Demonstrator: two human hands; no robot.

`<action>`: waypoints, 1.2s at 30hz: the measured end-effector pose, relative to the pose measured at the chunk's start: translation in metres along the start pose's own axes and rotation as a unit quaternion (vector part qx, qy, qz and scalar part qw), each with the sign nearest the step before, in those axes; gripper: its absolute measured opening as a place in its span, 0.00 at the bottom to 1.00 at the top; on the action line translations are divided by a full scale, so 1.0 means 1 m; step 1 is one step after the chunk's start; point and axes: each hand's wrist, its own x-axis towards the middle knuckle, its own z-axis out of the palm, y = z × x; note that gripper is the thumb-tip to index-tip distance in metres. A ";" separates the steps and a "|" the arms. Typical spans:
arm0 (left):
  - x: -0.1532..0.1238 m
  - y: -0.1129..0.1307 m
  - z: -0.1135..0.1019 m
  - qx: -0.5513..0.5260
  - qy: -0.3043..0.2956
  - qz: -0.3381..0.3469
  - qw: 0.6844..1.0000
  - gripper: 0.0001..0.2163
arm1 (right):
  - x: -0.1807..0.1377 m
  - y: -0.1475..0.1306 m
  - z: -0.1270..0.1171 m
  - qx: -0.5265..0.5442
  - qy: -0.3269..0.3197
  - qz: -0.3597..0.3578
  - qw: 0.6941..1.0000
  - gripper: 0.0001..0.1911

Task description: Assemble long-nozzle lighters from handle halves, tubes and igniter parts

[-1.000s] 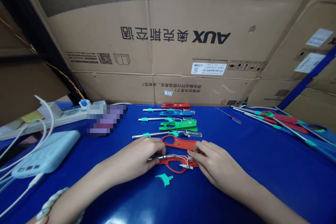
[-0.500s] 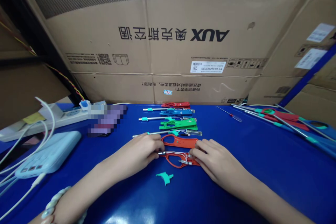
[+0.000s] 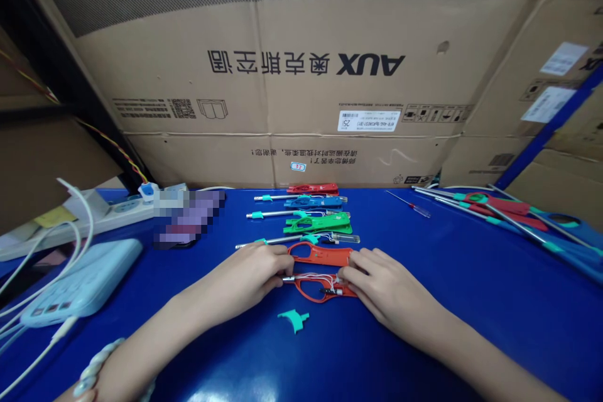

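Observation:
An orange lighter casing half [image 3: 311,292] lies on the blue table with white wires [image 3: 315,276] and a small metal-tipped part inside it. At its left end, my left hand [image 3: 266,267] is closed on a thin metal tube [image 3: 288,279]. My right hand [image 3: 377,276] is closed at the casing's right end, its fingertips near the wires and partly hiding that end. Just beyond lies a second orange casing half [image 3: 325,255], between both hands. Nearer me is a loose turquoise trigger piece [image 3: 294,320].
Behind the hands lie green casing halves [image 3: 320,223], blue ones [image 3: 313,202], red ones [image 3: 313,189] and metal tubes. A screwdriver [image 3: 419,210] and several long lighters [image 3: 509,220] lie right. A power bank [image 3: 89,276] with cables is left. A cardboard box [image 3: 282,6] stands behind.
Both hands keep their places at the casing. The small part inside the grip loop looks darker at its tip now. The whole view has shifted slightly.

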 end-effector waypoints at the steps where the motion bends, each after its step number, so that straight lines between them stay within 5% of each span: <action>1: 0.000 0.000 0.001 0.004 0.000 0.002 1.000 0.08 | 0.000 0.000 0.000 -0.001 0.000 0.000 1.000 0.08; 9: 0.002 0.001 0.004 0.042 -0.001 0.010 0.999 0.09 | 0.000 0.000 -0.001 -0.002 0.004 -0.006 1.000 0.07; 22: 0.019 0.019 0.029 0.064 0.135 0.060 0.987 0.04 | 0.000 0.000 0.002 -0.009 0.025 -0.026 0.999 0.07; 36: 0.036 0.024 0.043 0.088 0.155 0.091 0.980 0.05 | 0.000 0.001 0.003 -0.021 0.024 -0.038 0.999 0.11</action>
